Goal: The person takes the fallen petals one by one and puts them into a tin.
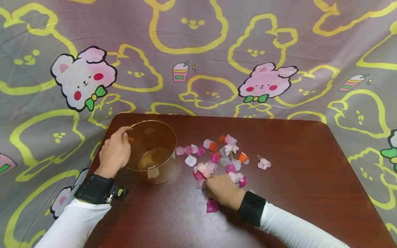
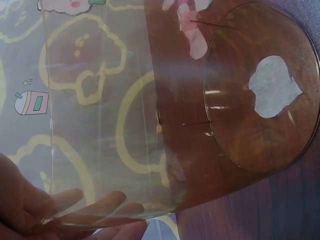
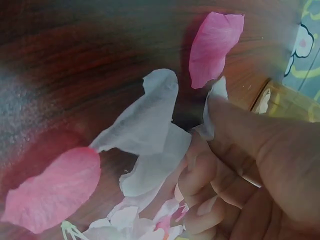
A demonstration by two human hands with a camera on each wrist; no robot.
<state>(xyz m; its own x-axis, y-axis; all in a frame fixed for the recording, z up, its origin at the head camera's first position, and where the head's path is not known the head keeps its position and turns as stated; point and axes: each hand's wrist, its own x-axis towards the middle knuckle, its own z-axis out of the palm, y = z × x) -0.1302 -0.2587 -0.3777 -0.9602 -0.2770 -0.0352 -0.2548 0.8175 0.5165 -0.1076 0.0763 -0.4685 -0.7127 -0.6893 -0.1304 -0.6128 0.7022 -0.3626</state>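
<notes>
My left hand [image 1: 115, 150] grips the rim of a see-through amber bucket [image 1: 165, 168] at the table's left. In the left wrist view, a white petal [image 2: 274, 86] shows at the bucket's base. Over the pile of loose artificial petals, my right hand [image 1: 224, 191] has its fingers curled down. The right wrist view shows its thumb and finger pinching a small white petal [image 3: 216, 107]. Close by lie other white petals [image 3: 147, 122], a bright pink petal [image 3: 215, 50] and a rosy pink one [image 3: 55, 192].
Several pink, white, magenta and orange petals are scattered on the dark wooden table [image 1: 297, 172]. Among them are pale pink flower heads [image 1: 206, 169], and another flower [image 1: 264, 163] lies apart on the right. A patterned cloth [image 1: 211, 58] hangs behind the table.
</notes>
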